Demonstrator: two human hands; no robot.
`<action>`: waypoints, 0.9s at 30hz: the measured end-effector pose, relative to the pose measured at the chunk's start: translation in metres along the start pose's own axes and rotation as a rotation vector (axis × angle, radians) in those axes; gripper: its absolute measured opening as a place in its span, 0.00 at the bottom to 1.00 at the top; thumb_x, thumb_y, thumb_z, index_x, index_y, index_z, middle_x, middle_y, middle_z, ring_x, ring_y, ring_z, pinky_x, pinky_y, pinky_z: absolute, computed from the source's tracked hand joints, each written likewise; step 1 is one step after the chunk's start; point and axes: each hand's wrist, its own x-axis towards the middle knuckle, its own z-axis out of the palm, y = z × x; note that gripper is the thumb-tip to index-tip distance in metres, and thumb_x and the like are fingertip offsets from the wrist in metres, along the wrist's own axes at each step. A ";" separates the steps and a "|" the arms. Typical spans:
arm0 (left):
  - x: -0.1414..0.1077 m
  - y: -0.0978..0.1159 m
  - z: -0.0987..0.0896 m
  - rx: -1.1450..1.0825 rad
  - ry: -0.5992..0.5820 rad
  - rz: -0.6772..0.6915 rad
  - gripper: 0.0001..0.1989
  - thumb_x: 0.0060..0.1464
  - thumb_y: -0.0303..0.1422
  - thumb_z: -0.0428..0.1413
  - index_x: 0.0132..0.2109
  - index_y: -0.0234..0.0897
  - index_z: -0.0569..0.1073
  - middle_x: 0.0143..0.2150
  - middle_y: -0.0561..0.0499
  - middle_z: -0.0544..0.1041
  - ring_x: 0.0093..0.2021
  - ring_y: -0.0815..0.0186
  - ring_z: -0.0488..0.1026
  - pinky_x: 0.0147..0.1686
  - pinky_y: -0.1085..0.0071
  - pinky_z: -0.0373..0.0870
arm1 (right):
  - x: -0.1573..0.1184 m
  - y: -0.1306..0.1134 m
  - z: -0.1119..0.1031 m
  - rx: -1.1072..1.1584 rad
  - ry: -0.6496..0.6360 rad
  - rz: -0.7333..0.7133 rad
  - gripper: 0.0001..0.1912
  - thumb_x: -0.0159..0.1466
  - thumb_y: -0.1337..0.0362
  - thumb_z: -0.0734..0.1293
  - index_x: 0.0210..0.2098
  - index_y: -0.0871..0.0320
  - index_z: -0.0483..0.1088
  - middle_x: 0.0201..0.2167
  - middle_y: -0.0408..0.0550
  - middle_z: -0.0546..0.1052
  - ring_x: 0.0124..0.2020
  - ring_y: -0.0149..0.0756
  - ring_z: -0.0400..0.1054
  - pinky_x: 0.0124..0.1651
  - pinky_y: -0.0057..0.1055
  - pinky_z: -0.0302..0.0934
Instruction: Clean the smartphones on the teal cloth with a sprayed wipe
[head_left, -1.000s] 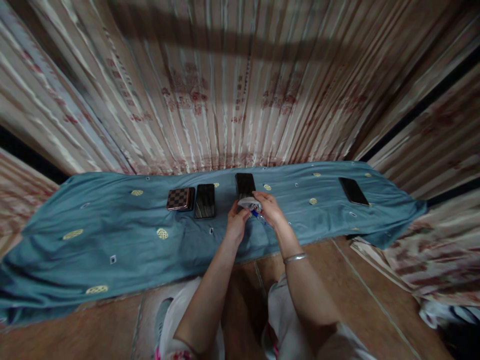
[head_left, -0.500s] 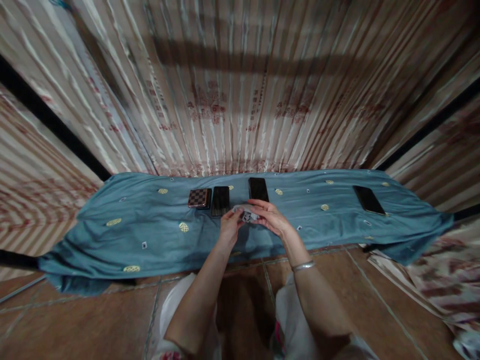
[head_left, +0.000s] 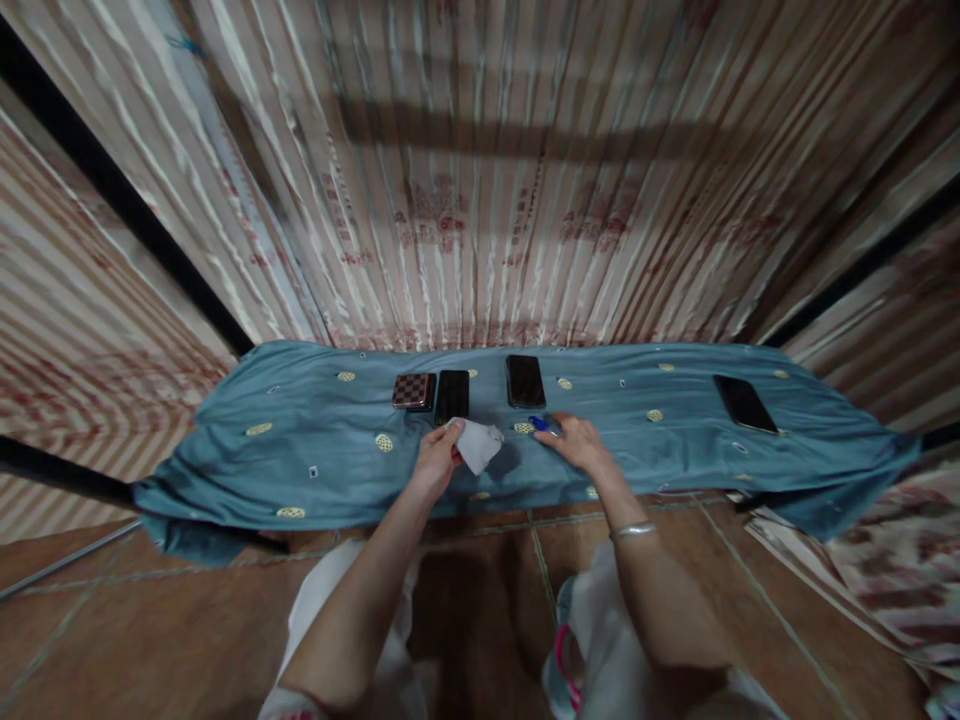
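Note:
Between the fingers of my left hand (head_left: 439,460) is a pale grey cloth (head_left: 478,445), hanging over the blue cloth cover (head_left: 420,490). My right hand (head_left: 577,440) is closed on a small blue item (head_left: 538,424) at its fingertips; part of it is hidden. A black phone (head_left: 452,394) lies just beyond my left hand, touching or very near a checkered wallet (head_left: 412,391) on its left. Another black phone (head_left: 526,381) lies beyond the blue item.
Far to the right a third dark phone (head_left: 745,403) lies on the cover. Striped curtains (head_left: 465,150) hang behind, with black poles (head_left: 150,215) at the sides. Tiled floor (head_left: 480,570) shows at the front edge.
My hands have moved apart. The grey cloth, formerly bunched between both, now hangs from my left hand alone, and a blue item shows at my right fingertips.

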 end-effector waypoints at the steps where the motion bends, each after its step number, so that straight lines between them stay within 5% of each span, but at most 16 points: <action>1: -0.002 0.001 -0.002 -0.015 0.000 -0.014 0.14 0.37 0.36 0.68 0.28 0.31 0.75 0.23 0.48 0.76 0.25 0.63 0.75 0.31 0.65 0.72 | -0.001 0.000 0.002 -0.015 -0.029 0.010 0.20 0.58 0.58 0.70 0.47 0.62 0.74 0.44 0.63 0.78 0.50 0.53 0.71 0.49 0.38 0.60; 6: -0.007 0.003 -0.015 -0.083 -0.035 -0.016 0.12 0.39 0.30 0.67 0.33 0.31 0.76 0.30 0.45 0.79 0.33 0.59 0.77 0.37 0.63 0.73 | -0.001 0.002 0.010 0.055 -0.024 0.048 0.08 0.57 0.68 0.68 0.36 0.60 0.77 0.38 0.60 0.79 0.47 0.50 0.72 0.47 0.35 0.59; 11: -0.008 0.001 -0.030 -0.031 -0.094 0.049 0.17 0.31 0.22 0.67 0.33 0.33 0.75 0.29 0.48 0.79 0.35 0.60 0.77 0.39 0.66 0.72 | -0.005 -0.005 0.006 0.264 -0.035 0.038 0.12 0.60 0.58 0.66 0.33 0.60 0.76 0.29 0.50 0.79 0.33 0.39 0.73 0.35 0.29 0.60; 14: -0.008 -0.003 -0.034 0.005 -0.095 0.089 0.18 0.28 0.21 0.66 0.32 0.34 0.75 0.29 0.51 0.79 0.32 0.64 0.76 0.38 0.67 0.71 | -0.014 -0.022 0.005 0.714 -0.172 0.067 0.18 0.56 0.50 0.68 0.30 0.61 0.75 0.26 0.48 0.78 0.23 0.31 0.68 0.26 0.26 0.59; 16: -0.008 -0.005 -0.035 0.020 -0.092 0.106 0.19 0.27 0.21 0.65 0.33 0.34 0.75 0.29 0.52 0.79 0.32 0.66 0.75 0.39 0.67 0.70 | -0.022 -0.038 0.006 1.133 -0.346 0.108 0.20 0.48 0.49 0.73 0.29 0.61 0.74 0.28 0.49 0.79 0.25 0.31 0.69 0.28 0.26 0.62; 18: -0.008 -0.006 -0.035 0.028 -0.092 0.119 0.20 0.25 0.20 0.64 0.33 0.34 0.75 0.30 0.52 0.79 0.32 0.66 0.74 0.40 0.68 0.69 | -0.030 -0.053 0.009 1.276 -0.470 0.108 0.19 0.45 0.52 0.75 0.28 0.60 0.73 0.30 0.49 0.79 0.25 0.31 0.70 0.29 0.27 0.63; 22: -0.011 -0.006 -0.034 0.057 -0.136 0.119 0.20 0.25 0.20 0.63 0.33 0.35 0.75 0.29 0.53 0.78 0.31 0.68 0.73 0.37 0.70 0.67 | -0.037 -0.074 0.020 1.204 -0.517 -0.043 0.25 0.53 0.55 0.71 0.48 0.58 0.71 0.32 0.46 0.80 0.24 0.28 0.67 0.28 0.26 0.60; 27: -0.016 -0.006 -0.032 0.098 -0.181 0.119 0.20 0.26 0.20 0.61 0.34 0.35 0.76 0.28 0.54 0.77 0.30 0.69 0.71 0.35 0.73 0.64 | -0.042 -0.084 0.034 0.620 -0.271 -0.375 0.30 0.61 0.61 0.65 0.62 0.55 0.59 0.36 0.47 0.79 0.34 0.36 0.71 0.41 0.33 0.62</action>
